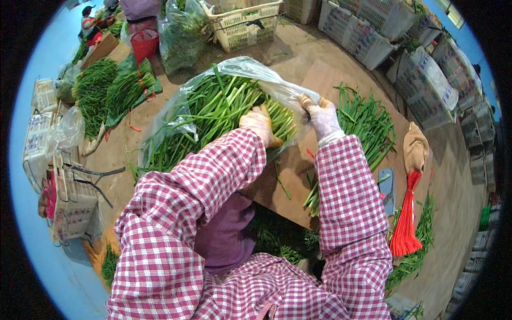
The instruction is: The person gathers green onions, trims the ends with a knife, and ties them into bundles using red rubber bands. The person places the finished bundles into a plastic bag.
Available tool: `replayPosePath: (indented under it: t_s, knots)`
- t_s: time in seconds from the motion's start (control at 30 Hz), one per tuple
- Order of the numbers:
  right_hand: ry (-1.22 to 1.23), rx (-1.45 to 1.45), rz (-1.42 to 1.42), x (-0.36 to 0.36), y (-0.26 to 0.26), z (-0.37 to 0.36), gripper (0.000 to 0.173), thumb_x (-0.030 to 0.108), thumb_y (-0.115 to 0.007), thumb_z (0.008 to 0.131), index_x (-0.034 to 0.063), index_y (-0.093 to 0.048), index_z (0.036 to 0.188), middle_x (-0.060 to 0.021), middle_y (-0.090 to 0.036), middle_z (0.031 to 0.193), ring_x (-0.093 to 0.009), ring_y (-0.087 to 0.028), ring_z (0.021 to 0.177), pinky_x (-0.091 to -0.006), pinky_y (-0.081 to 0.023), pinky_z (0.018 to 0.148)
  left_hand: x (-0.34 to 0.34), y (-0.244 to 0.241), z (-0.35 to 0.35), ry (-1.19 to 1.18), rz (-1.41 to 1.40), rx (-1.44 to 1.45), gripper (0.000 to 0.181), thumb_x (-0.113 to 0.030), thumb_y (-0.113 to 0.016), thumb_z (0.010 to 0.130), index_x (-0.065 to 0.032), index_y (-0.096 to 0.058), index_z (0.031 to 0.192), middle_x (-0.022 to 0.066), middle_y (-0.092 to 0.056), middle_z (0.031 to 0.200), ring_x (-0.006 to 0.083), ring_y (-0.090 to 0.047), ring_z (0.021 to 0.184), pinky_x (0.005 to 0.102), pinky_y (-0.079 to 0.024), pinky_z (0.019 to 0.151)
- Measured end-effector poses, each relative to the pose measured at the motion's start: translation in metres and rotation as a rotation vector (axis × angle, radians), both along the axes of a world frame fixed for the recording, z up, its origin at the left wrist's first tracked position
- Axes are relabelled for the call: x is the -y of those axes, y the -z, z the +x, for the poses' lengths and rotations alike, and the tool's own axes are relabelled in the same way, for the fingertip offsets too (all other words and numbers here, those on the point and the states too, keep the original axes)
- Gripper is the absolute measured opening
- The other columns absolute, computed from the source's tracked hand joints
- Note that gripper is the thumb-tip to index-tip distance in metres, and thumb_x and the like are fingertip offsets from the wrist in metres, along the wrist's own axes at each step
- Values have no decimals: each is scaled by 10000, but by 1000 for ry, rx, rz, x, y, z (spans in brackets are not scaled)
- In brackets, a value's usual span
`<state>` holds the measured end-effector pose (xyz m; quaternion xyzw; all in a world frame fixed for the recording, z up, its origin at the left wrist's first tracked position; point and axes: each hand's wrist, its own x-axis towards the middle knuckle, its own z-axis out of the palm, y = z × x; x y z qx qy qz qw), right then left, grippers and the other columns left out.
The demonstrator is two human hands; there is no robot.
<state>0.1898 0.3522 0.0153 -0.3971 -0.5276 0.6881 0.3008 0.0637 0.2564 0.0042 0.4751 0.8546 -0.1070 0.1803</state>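
Observation:
A clear plastic bag surrounds a large bunch of leafy green stalks that look like garlic chives. My left hand, in a thin stained glove, grips the bunch near its pale cut ends, inside the bag's mouth. Gloved likewise, my right hand pinches the bag's gathered edge and holds it out to the right. More loose green stalks lie on the brown board, beyond and right of my right forearm. Red plastic ties hang in a bundle below a tan cloth.
A flat blue-grey piece lies beside the ties. Tied green bunches lie at left, near a red bucket and a filled bag. Plastic crates stand at left, far centre and stacked right. A person is far left.

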Motion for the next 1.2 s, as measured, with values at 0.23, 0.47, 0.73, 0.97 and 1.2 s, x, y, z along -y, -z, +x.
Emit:
replayPosePath:
  t_s: [0.23,0.47,0.73,0.97,1.2]
  knots:
    - [-1,10,7,-1,3,1,152,196,-692,901,46,-686,920,18,-586,659,-77,-477,510,-236,-385,475,-14,10,-9,-208,46,116,840,-416,-792,658,-11,-465,1318,191,-626,1190,303,-623,1089,379,-500,941]
    - [32,-20,-57,-3,5,3,125,179,-694,898,58,-663,890,16,-577,657,-80,-473,508,-233,-381,470,-6,9,-20,-132,117,263,572,-344,-776,635,-75,-622,1116,161,-674,1092,306,-646,1038,392,-518,878]
    - [43,-28,-82,0,0,0,101,160,-694,893,69,-651,910,25,-565,666,-72,-471,521,-234,-380,478,0,1,0,-164,93,227,763,-430,-776,708,-101,-419,1296,165,-481,1282,303,-562,1166,406,-492,953]
    - [76,20,-81,-1,0,2,91,156,-705,884,88,-649,909,36,-566,671,-61,-472,521,-227,-372,475,-3,24,-7,-201,151,233,703,-366,-744,719,-69,-424,1271,198,-582,1201,320,-608,1105,403,-499,921]
    - [100,-2,-92,-8,7,1,119,145,-722,869,75,-631,898,24,-563,644,-73,-481,495,-231,-375,443,11,18,-42,-143,269,433,652,-343,-791,627,-64,-598,1184,192,-669,1087,324,-639,1033,381,-495,908]
